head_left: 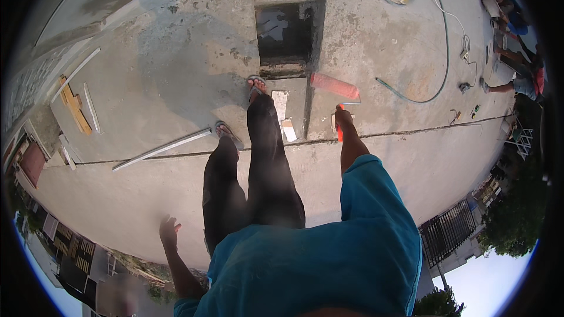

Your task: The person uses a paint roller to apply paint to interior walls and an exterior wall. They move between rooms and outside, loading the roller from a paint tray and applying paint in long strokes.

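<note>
My right hand [343,118] is closed round the orange handle of a paint roller [335,86], held out in front of me. Its wide pinkish-red sleeve is over the concrete just right of a square pit; whether it touches the surface I cannot tell. Away from my body at lower left, my left hand [169,232] hangs with loosely bent fingers apart and nothing in them. Two whitish flat pieces [280,105] lie between my sandaled feet and the roller.
The square pit [318,29] drops into the floor just ahead of my feet. A long pale bar [161,149] lies to the left, with wooden boards [75,105] farther off. A green hose [445,53] curves across the right side. People [520,70] are at the far right.
</note>
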A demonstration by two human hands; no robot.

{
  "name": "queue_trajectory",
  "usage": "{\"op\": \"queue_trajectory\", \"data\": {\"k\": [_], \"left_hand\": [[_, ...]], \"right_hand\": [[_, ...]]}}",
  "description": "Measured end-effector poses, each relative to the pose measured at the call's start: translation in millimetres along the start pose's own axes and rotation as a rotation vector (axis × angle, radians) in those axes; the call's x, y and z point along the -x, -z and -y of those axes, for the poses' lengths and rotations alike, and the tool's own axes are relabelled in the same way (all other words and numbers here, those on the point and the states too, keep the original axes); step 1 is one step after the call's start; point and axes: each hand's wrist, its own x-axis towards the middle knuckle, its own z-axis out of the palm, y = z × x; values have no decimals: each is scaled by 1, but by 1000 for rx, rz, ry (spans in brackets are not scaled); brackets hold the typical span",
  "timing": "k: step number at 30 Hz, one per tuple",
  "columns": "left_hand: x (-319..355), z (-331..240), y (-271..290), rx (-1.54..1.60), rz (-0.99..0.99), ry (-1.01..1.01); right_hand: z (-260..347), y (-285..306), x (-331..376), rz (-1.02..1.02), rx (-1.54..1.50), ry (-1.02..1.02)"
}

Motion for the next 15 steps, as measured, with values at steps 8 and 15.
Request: {"op": "queue_trajectory", "data": {"k": [8, 15], "left_hand": [[0, 38, -30, -113, 94, 26], [-39, -67, -62, 94, 201, -356]], "right_hand": [[-87, -63, 98, 118, -430, 27], [144, 165, 238, -195, -915, 967]]}}
